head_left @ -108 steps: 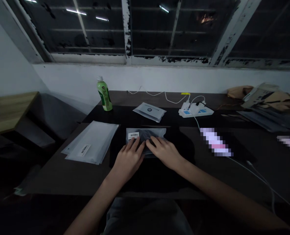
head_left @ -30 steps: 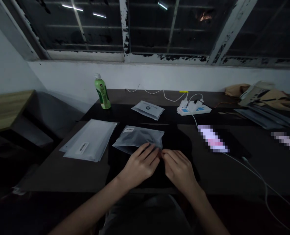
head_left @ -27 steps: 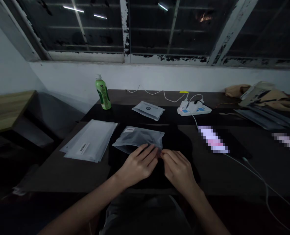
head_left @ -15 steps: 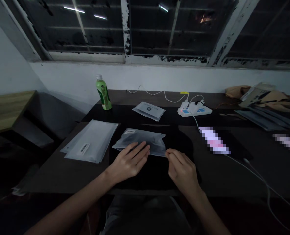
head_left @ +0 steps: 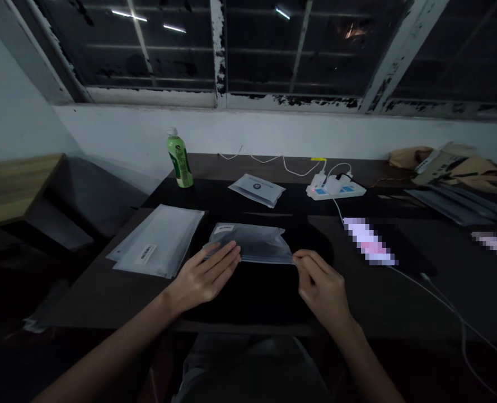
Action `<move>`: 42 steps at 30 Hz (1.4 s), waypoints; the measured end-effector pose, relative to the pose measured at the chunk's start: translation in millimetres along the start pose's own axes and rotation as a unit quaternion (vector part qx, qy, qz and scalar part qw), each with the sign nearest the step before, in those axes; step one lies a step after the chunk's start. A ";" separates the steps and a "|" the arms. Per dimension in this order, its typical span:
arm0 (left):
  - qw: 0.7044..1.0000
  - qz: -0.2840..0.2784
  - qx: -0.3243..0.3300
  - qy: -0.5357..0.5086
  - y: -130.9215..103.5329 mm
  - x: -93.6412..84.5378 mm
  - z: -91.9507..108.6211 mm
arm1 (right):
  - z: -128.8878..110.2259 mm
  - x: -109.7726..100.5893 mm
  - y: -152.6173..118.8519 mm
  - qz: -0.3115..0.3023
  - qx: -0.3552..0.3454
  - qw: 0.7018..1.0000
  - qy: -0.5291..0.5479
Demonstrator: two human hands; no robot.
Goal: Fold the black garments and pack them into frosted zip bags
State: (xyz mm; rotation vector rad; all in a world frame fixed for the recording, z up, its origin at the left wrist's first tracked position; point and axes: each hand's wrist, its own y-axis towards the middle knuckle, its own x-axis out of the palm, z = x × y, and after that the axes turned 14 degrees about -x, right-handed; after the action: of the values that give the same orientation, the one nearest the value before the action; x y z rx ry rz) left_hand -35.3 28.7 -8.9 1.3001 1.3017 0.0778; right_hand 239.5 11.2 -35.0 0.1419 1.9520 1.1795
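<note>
A frosted plastic zip bag (head_left: 257, 240) with a barcode label at its far left corner lies on the dark table in front of me. My left hand (head_left: 204, 274) rests on the bag's near left edge, fingers stretched out and flat. At the near right corner, my right hand (head_left: 322, 282) pinches the bag between thumb and index finger. The bag's near edge runs fairly straight between both hands. To the left lies a small stack of frosted bags (head_left: 158, 240), the top one bearing a barcode label.
Farther back lie a printed white pouch (head_left: 257, 190) and a white power strip (head_left: 336, 192) with chargers and cables. A green bottle (head_left: 180, 159) stands at the back left. To the right are a blurred-out lit phone (head_left: 370, 242), more bags (head_left: 450, 206) and brown packaging (head_left: 470, 165).
My left hand has slid left along the bag's near edge, and my right hand has moved slightly right with the corner. The near edge now looks straighter and flatter.
</note>
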 end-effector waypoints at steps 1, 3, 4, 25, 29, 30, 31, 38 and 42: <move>1.000 0.001 -0.003 0.002 -1.6 -1.4 -2.1 | 1.1 -0.9 0.7 0.005 0.000 1.000 -0.001; 1.000 -0.005 -0.007 0.007 -5.7 -4.5 -6.2 | 4.0 -2.8 1.3 0.010 -0.003 1.000 0.003; 1.000 -0.010 -0.007 0.011 -8.0 -6.2 -8.2 | 6.0 -3.9 1.2 0.009 -0.004 1.000 0.008; 0.975 -0.155 -0.153 -0.049 -9.2 -17.3 7.9 | -8.9 -16.2 2.9 -0.226 -0.146 0.955 -0.126; 0.963 -0.184 -0.188 -0.058 -4.8 2.1 26.7 | -25.4 7.2 10.4 -0.259 -0.153 0.944 -0.132; 0.961 -0.185 -0.194 -0.059 -5.1 6.9 29.7 | -27.5 12.7 12.8 -0.265 -0.153 0.941 -0.143; 0.960 -0.185 -0.200 -0.061 -5.5 10.9 32.0 | -29.2 17.7 15.3 -0.271 -0.155 0.938 -0.154; 0.949 -0.176 -0.245 -0.088 -14.2 11.7 27.7 | -30.6 40.3 28.2 -0.279 -0.124 0.920 -0.246; 0.926 -0.120 -0.348 -0.084 -30.6 7.8 24.4 | -15.3 36.3 42.7 -0.267 -0.147 0.924 -0.233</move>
State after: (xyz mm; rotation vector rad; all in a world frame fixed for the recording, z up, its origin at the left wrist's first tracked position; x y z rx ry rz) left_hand -33.0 7.1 -42.4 0.5251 1.1240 0.2288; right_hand 192.3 41.7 -20.1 -0.2384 1.2637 0.9454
